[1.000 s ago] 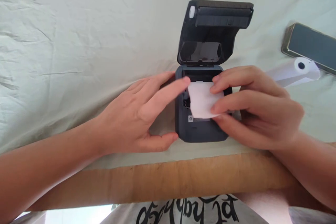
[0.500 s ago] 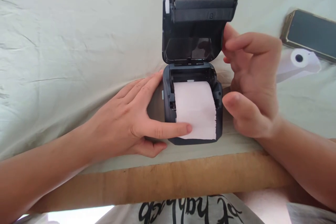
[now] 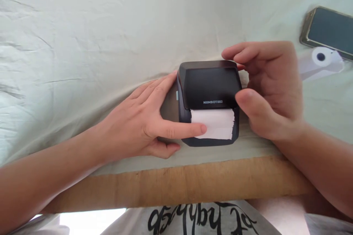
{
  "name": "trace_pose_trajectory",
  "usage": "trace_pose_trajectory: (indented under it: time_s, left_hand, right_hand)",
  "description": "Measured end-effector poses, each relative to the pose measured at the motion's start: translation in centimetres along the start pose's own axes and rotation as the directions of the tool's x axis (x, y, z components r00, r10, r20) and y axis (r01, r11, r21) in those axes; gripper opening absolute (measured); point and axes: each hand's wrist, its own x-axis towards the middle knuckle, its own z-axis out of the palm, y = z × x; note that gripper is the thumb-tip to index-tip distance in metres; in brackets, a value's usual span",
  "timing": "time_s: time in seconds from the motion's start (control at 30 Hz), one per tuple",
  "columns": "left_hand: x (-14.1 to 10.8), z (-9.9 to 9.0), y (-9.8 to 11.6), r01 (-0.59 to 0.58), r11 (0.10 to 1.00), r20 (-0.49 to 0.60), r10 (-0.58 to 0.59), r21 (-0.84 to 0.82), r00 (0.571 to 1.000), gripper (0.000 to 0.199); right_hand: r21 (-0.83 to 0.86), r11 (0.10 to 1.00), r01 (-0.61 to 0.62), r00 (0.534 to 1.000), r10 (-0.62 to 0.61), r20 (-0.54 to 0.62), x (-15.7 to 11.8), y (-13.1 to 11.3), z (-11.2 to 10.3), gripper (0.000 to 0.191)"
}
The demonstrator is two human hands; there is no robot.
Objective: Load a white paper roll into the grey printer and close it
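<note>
A small black label printer marked NIIMBOT sits before me with its lid down. White paper comes out from under the lid's near edge and lies over the front, its right edge ragged. My left hand is spread along the printer's left side, one finger stretched across and resting on the paper. At the right side is my right hand, fingers bent at the far corner and thumb by the lid's right edge. Its thumb and fingers are apart; whether they press the lid I cannot tell.
At the far right a phone lies on the pale cloth. Near it is a roll of white paper with a dark core hole, partly unrolled. A wooden edge runs along my side of the table.
The printer's lid, upright before, has swung down towards me and covers the paper roll. My right hand stays at the printer's right side. My left finger remains on the paper.
</note>
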Motion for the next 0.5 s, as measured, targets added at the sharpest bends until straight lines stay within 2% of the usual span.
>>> trace_pose_trajectory:
  time_s: [0.07, 0.2, 0.4, 0.5]
  left_hand:
    - [-0.1, 0.1, 0.0, 0.002, 1.000, -0.024, -0.001, 0.011, 1.000, 0.092]
    - [-0.1, 0.4, 0.0, 0.029, 0.999, -0.101, -0.025, 0.041, 0.995, 0.099]
    - [0.2, 0.0, 0.3, 0.084, 0.996, -0.065, -0.081, 0.039, 0.995, 0.081]
    - [0.2, -0.1, 0.4, 0.079, 0.996, -0.062, -0.077, 0.039, 0.995, 0.076]
  right_hand:
    - [0.050, 0.998, 0.033, 0.999, -0.034, 0.010, 0.2, -0.2, -0.1, 0.025]
    - [0.044, 0.999, -0.008, 0.999, 0.006, 0.042, 0.4, -0.2, -0.5, 0.029]
    - [0.095, 0.992, -0.083, 0.974, 0.061, 0.220, 1.1, 0.5, -1.4, 0.042]
    - [0.095, 0.991, -0.099, 0.966, 0.072, 0.247, 1.2, 0.5, -1.6, 0.044]
